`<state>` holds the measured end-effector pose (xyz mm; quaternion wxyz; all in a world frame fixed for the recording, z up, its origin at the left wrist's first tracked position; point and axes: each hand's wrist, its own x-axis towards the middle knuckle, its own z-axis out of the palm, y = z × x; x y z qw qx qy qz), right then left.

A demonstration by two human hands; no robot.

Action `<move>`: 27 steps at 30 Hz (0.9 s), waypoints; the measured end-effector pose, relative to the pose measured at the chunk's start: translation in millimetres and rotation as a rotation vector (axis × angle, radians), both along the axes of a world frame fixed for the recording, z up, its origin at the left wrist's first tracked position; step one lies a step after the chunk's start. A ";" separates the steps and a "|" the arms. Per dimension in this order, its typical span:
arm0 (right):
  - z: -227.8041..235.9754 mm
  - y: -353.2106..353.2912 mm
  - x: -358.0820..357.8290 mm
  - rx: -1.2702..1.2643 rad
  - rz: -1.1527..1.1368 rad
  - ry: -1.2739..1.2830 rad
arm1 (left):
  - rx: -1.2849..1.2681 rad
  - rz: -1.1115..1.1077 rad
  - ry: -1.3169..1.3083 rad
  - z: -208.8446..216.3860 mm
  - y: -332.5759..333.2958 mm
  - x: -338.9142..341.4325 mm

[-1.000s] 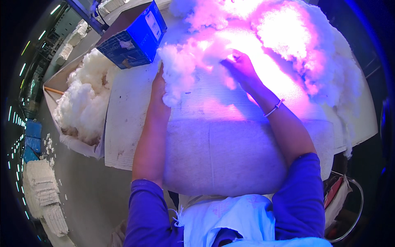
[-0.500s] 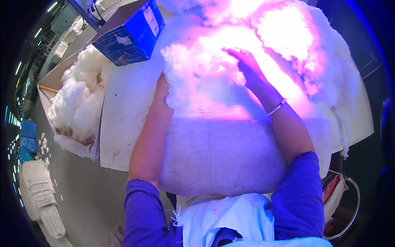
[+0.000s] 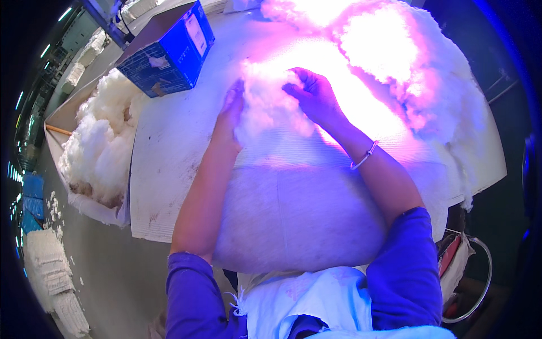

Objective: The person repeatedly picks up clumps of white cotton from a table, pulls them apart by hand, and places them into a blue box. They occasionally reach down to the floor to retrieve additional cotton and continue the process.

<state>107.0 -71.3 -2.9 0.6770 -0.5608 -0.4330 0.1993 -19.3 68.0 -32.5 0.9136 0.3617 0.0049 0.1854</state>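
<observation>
A loose tuft of white cotton fluff, tinted pink by strong light, lies between my hands over the white ridged work surface. My left hand is against the tuft's left side, its fingertips partly lost in the fluff. On the other side, my right hand has its fingers and thumb curled onto the tuft's upper right edge. A thin light bracelet circles the right wrist. Glare washes out detail around the fingertips.
A large glaring heap of cotton covers the back right. At the back left stands an open blue cardboard box. More cotton fills a bin at the left edge. White stacked bales stand on the floor.
My right hand has moved left and its fingers have curled in on the tuft. The tuft looks smaller and more gathered between the hands; more of my left hand shows.
</observation>
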 end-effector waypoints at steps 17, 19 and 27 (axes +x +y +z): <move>-15.5 -8.9 29.7 0.288 0.093 0.729 | 0.010 0.148 0.071 -10.8 -4.1 2.2; -12.7 -1.6 11.7 0.334 0.165 0.718 | 0.350 0.212 0.101 -8.2 -22.9 6.0; -17.6 -0.7 24.2 0.182 0.032 0.740 | 0.004 0.173 0.139 -11.1 -0.3 1.0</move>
